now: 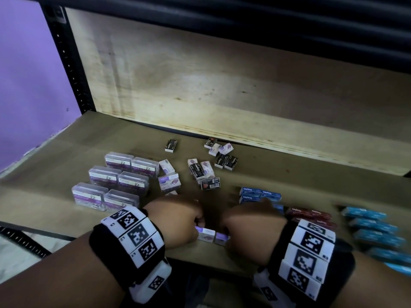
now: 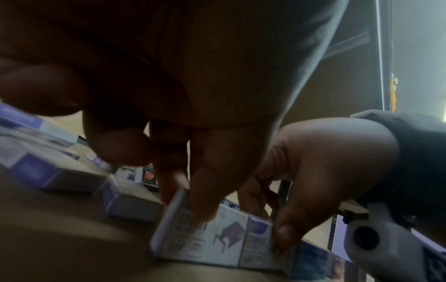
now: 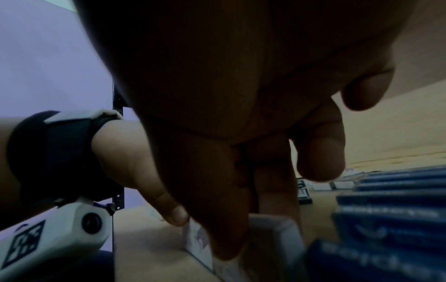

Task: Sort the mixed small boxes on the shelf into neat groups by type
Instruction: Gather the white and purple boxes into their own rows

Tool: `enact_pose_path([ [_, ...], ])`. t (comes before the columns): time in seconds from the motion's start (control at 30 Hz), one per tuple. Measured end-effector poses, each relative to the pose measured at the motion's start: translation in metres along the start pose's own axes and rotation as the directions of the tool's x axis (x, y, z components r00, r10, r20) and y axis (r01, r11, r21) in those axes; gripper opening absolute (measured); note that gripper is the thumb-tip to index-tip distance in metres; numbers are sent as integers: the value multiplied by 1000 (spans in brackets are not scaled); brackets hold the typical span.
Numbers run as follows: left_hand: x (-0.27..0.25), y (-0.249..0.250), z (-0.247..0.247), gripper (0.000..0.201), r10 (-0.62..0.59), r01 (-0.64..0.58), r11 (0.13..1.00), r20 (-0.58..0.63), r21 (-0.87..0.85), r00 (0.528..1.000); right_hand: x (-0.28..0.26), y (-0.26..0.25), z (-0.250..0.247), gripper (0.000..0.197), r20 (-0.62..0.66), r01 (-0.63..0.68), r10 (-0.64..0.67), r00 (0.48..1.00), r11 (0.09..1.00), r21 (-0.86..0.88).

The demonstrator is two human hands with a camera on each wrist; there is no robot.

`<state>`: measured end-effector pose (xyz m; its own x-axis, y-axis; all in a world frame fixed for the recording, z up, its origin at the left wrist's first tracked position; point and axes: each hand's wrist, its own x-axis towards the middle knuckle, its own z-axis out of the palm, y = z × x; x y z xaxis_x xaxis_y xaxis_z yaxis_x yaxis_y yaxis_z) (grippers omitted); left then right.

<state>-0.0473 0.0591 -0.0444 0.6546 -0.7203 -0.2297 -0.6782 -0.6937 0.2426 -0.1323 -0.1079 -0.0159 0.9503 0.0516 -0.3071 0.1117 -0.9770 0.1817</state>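
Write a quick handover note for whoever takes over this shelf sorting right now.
Left hand and right hand each pinch one of two white-purple staple boxes, side by side at the shelf front edge.
Done: clear paper-clip cases grouped left; dark blue boxes, red boxes, light blue boxes grouped right.
Left: mixed black and purple boxes mid-shelf.
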Motion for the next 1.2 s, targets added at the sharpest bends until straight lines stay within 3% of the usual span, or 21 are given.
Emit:
enact_pose_path([
  [0.2, 1, 2, 1, 29, 26, -26, 1000, 2, -10, 1000, 3, -5, 5, 14, -14, -20, 19, 1000, 997, -77],
  [0.4, 0, -2, 1, 32, 12, -13, 1000, -53, -19, 999, 1, 0, 1, 20, -3, 25, -25, 1000, 1000, -7],
  [0.6, -2, -17, -20, 14, -54, 14, 967, -151, -253, 987, 3, 19, -32, 31, -5, -4, 5, 1000, 990, 139],
  [0.83, 2, -28, -16, 33, -220, 2, 782, -273, -623, 937, 29, 38, -60, 20, -63, -92, 100, 993, 989, 119],
  [0.93, 4, -26, -11, 20, -238, -7, 759, -288, -651, 928, 50, 38, -60, 24, -6, -116, 117, 993, 991, 70],
  [1.2, 0, -29, -9, 15, -214, -64, 760, -342, -647, 915, 108, 37, -47, 31, 32, -61, 63, 998, 996, -60],
])
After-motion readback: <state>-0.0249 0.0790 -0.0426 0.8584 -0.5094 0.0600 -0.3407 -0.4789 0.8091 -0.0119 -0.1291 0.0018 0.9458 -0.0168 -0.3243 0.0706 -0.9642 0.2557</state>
